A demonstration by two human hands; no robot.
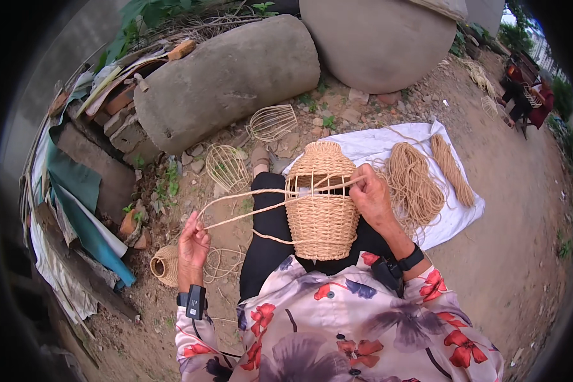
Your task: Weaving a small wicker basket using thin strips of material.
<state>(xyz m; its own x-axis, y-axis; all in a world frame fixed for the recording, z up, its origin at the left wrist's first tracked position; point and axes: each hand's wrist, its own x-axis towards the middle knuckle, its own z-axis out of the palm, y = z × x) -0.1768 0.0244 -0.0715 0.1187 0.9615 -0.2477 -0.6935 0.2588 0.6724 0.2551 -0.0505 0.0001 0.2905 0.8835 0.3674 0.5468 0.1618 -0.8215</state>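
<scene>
A woven lantern-shaped basket (321, 223) stands between my legs, its narrow top upward. Bare upright ribs show in a gap between its woven upper and lower parts. A tan twisted cord (245, 215) runs across this gap and loops out to the left. My left hand (194, 245) has its fingers closed on the loop's far end, away from the basket. At the basket's right side, my right hand (371, 196) pinches the cord close to the ribs. Another loose cord end sticks out from the lower left of the weave.
Right of the basket, a white sheet (461, 224) carries a loose cord heap (414, 184) and a cord bundle (451, 169). Two bare frames (228, 167) and a small woven piece (165, 265) lie left. A concrete cylinder (229, 83) lies ahead; a person (541, 105) sits far right.
</scene>
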